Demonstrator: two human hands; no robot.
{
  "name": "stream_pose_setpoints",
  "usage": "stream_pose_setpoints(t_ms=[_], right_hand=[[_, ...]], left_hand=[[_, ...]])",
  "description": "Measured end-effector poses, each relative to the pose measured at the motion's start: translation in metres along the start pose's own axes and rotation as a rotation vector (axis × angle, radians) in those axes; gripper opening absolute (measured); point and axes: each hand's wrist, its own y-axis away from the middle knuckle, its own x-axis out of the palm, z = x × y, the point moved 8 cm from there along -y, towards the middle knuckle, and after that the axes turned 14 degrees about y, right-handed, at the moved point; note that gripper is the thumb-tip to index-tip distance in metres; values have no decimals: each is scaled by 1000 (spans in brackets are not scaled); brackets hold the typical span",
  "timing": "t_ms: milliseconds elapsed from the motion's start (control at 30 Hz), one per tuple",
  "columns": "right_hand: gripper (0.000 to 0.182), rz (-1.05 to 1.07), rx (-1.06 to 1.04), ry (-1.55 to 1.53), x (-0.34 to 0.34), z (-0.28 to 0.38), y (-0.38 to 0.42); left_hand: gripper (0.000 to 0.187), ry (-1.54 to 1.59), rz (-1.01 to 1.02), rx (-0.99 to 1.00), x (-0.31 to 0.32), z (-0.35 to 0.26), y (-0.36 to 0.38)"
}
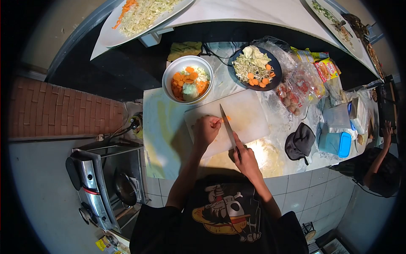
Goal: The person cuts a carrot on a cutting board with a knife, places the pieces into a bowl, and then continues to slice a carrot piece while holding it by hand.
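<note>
My right hand [245,158] is wrapped round the handle of a knife [227,124], whose long blade points away from me over the white cutting board [253,111]. My left hand [207,129] is closed, its fingers curled down on the board just left of the blade. A bit of orange carrot shows at its fingertips; most of what it grips is hidden. Thin carrot slices [227,119] lie against the blade. Behind the board stand a white bowl [166,76] with carrot slices and chopped vegetables, and a dark plate [275,63] with bean sprouts, carrot slices and cabbage.
Plastic bags [292,91] of round food, a black cap [300,142] and a blue-lidded container [335,144] are on the right. A raised shelf [237,12] holds a platter of shredded vegetables [146,19]. A gas stove [91,182] stands left. Another person [378,169] is far right.
</note>
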Motion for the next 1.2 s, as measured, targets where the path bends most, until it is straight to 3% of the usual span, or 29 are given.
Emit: stream_pose_setpoints(t_ms=[267,500,1200], right_hand=[[76,-71,-53,41,0,5,1],[77,-10,-75,78,5,6,-2],[79,37,-71,122,12,16,2]], left_hand=[[13,49,-30,-14,1,6,2],[15,37,-23,-72,1,11,4],[14,27,-51,11,0,5,8]])
